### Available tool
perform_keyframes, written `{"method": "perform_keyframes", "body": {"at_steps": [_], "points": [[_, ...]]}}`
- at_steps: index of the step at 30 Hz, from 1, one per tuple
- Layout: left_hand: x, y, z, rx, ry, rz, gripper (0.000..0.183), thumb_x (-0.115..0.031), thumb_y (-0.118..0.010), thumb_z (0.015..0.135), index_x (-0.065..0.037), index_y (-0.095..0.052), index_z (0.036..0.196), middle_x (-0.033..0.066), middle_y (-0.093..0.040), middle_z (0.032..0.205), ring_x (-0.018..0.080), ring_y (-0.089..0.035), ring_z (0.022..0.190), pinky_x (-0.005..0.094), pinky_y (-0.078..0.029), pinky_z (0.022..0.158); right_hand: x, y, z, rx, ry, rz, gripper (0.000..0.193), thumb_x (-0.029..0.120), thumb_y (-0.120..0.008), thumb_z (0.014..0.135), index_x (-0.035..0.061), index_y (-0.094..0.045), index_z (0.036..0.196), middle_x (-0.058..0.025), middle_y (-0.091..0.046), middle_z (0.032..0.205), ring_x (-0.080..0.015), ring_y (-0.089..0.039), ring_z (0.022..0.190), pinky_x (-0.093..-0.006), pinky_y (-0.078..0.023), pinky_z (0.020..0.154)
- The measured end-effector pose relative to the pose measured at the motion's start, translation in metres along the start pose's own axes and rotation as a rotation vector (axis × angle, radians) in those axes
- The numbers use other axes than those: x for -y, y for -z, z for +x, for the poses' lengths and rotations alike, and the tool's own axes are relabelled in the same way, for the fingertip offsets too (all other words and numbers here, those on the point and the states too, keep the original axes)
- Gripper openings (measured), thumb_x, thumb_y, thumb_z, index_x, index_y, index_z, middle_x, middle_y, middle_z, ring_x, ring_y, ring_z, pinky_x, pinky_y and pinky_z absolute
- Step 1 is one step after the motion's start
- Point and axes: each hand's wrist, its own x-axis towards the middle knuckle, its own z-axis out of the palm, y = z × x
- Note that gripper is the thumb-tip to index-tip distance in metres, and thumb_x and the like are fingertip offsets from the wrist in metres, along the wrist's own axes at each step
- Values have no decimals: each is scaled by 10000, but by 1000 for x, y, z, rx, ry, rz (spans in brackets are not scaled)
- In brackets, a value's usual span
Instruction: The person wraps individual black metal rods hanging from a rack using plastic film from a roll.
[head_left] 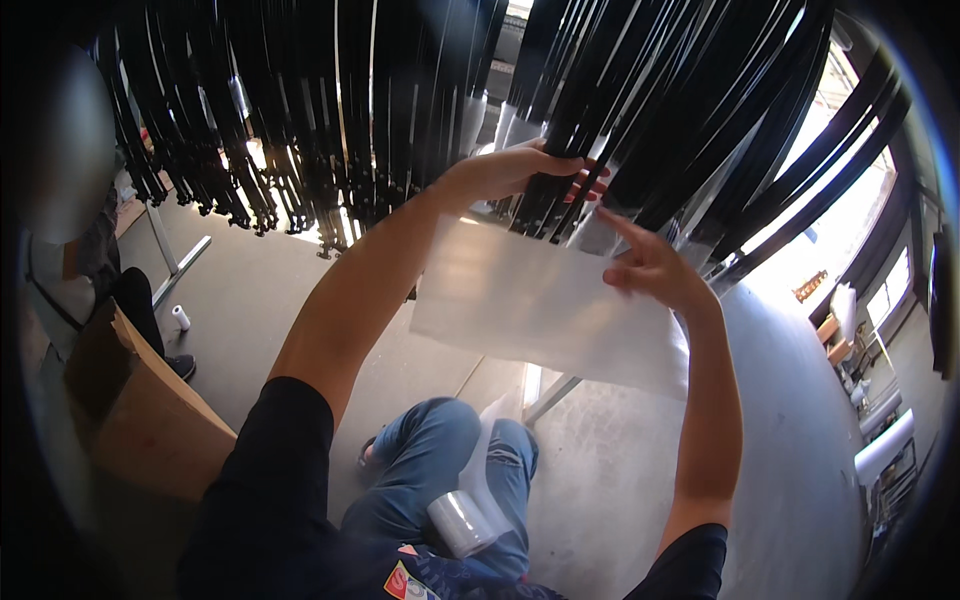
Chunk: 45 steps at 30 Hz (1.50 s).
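Observation:
Long black strips (690,110) hang in dense rows, with small fittings at the lower ends of many. My left hand (510,170) is closed round a bundle of these strips (556,190), its fingers showing on the far side. A translucent plastic sheet (550,300) spreads out below that bundle; its upper edge lies against the strip ends. My right hand (655,270) is beside the bundle's right side, in front of the sheet. Its index finger stretches up toward the strips, and the thumb stands apart, slightly blurred.
A roll of clear film (462,524) rests on my lap. At left stand a cardboard box (150,400) and another person (135,310) in dark clothes. A small white roll (181,318) is on the floor. Metal frame legs (550,398) stand beneath the strips. Rolls (885,445) line the right wall.

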Motion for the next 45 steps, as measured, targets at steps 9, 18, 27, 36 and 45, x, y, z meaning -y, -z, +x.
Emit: {"method": "perform_keyframes", "body": {"at_steps": [9, 18, 27, 36, 45], "points": [[39, 18, -43, 3, 122, 90, 483, -346, -590, 772, -17, -492, 1111, 82, -576, 1013, 170, -540, 953, 290, -385, 872, -43, -110, 37, 174, 143, -146, 95, 17, -482, 680, -5, -555, 737, -114, -585, 704, -218, -583, 649, -302, -465, 590], [16, 24, -75, 113, 88, 223, 509, -338, -554, 784, 15, -465, 1140, 137, -559, 1046, 224, -524, 1013, 311, -391, 890, -33, -156, 67, 371, 247, -788, 156, 67, -470, 628, 11, -581, 723, -152, -598, 748, -296, -588, 719, -361, -458, 657], [5, 16, -99, 55, -6, 267, 530, -398, -533, 776, -9, -475, 1132, 181, -532, 1086, 285, -530, 1008, 367, -418, 871, -70, -120, 57, 332, 72, -253, 145, -2, -442, 616, 8, -585, 642, -173, -587, 688, -298, -572, 673, -353, -443, 618], [20, 1, -93, -154, 2, 545, 338, -177, -624, 741, -14, -544, 1026, 56, -598, 863, 128, -579, 810, 243, -449, 750, -26, -123, 56, -99, 201, 445, 481, 248, -588, 724, 59, -447, 1143, -97, -600, 808, -140, -556, 700, -277, -407, 598], [26, -3, -92, -229, -82, 622, 289, -131, -660, 701, -32, -541, 945, 10, -550, 776, 97, -539, 730, 228, -436, 699, -40, -126, 84, -390, 167, 355, 282, 210, -648, 690, -28, -622, 839, -63, -603, 667, -88, -533, 585, -215, -414, 552]]}}
